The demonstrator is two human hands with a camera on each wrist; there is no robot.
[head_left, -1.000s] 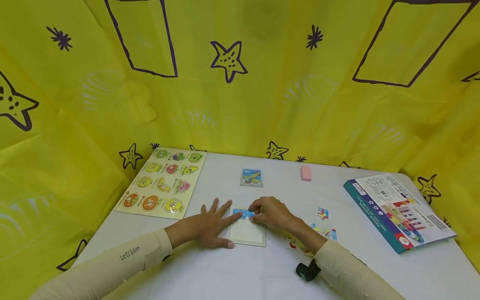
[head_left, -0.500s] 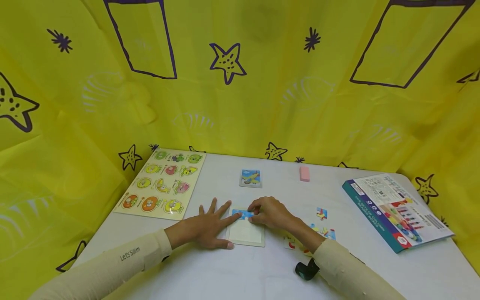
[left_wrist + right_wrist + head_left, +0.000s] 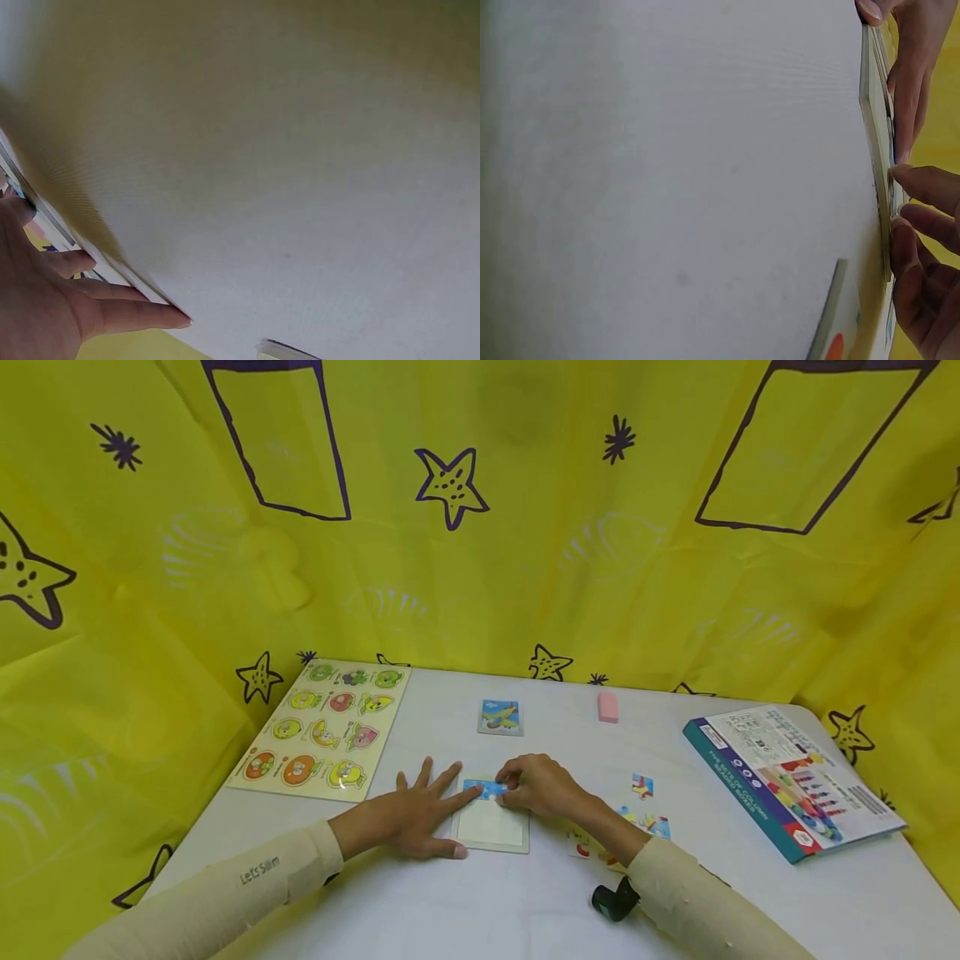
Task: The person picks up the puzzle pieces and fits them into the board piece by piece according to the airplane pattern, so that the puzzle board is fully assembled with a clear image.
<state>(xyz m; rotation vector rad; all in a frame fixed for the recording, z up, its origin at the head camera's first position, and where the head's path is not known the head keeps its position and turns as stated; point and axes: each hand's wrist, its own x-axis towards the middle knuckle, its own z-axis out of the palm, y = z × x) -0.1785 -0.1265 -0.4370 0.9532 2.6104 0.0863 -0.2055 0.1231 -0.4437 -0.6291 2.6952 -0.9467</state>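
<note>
A small pale puzzle tray [image 3: 491, 828] lies in front of the person, with blue jigsaw pieces [image 3: 474, 786] along its far edge. My left hand [image 3: 422, 816] spreads its fingers at the tray's left side. Its index fingertip presses on the blue pieces, and the thumb rests near the lower left corner. With thumb and fingers bent, my right hand [image 3: 546, 787] pinches a blue puzzle piece at the tray's far right corner; the fingertips hide most of it. In the right wrist view, both hands meet at the edge of the tray [image 3: 871, 112].
Loose puzzle pieces [image 3: 642, 787] lie right of the tray, some partly under the right forearm. A finished airplane puzzle [image 3: 500, 717] and a pink block [image 3: 608, 707] stand farther back. A fruit board [image 3: 318, 731] lies left, a box [image 3: 795, 781] right, a dark cylindrical object [image 3: 613, 903] near the right sleeve.
Both hands keep nearly the same place on the tray. The whole head view has shifted slightly.
</note>
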